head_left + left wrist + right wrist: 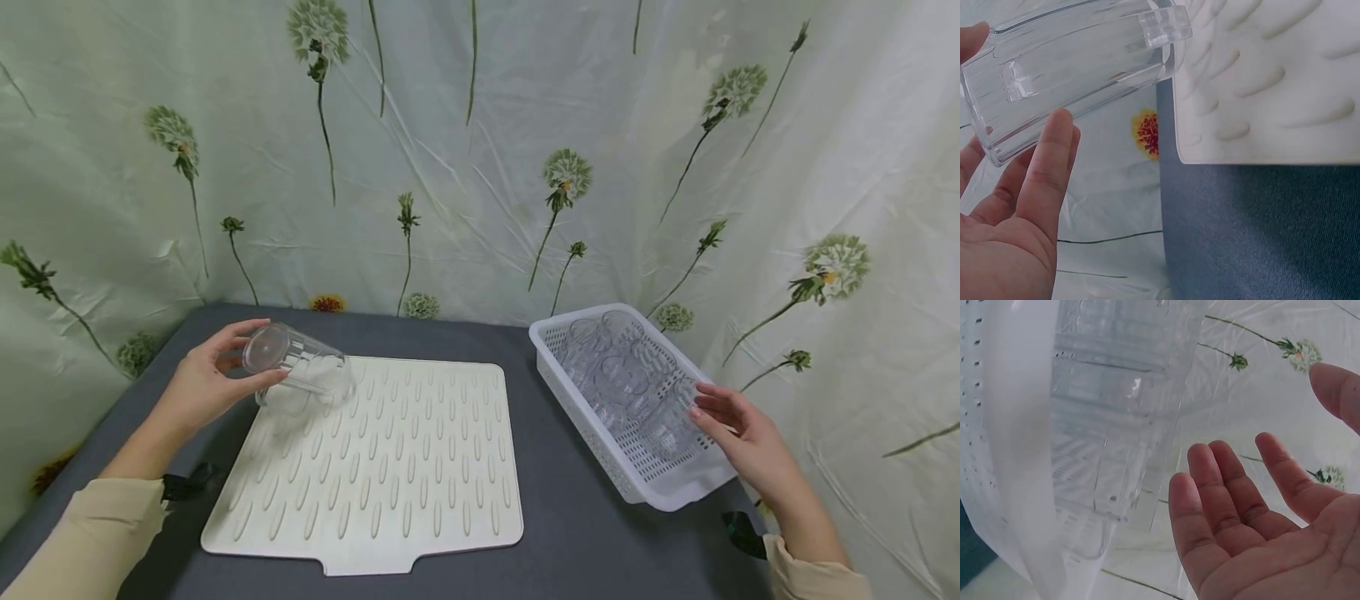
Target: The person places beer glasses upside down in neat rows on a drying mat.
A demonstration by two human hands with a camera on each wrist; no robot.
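The held tumbler (pixel 307 362) is clear, smooth and glossy, glass or hard plastic; the basket (pixel 581 425), smooth perforated plastic. The mat (pixel 360 475) is matt, with oval relief; the worktop (pixel 566 508), matt and finely grained; the backdrop sheet (pixel 480 250), creased with a soft sheen; the sleeve (pixel 97 529), matt cloth.

Cup (pixel 318 367): clear, see-through
Mat (pixel 378 450): creamy white, rows of long bumps
Basket (pixel 592 440): white, tiny holes
Table (pixel 577 542): dark grey-blue
Curtain (pixel 465 175): pale, puffy green flowers, thin stems
Sleeves (pixel 97 533): light tan
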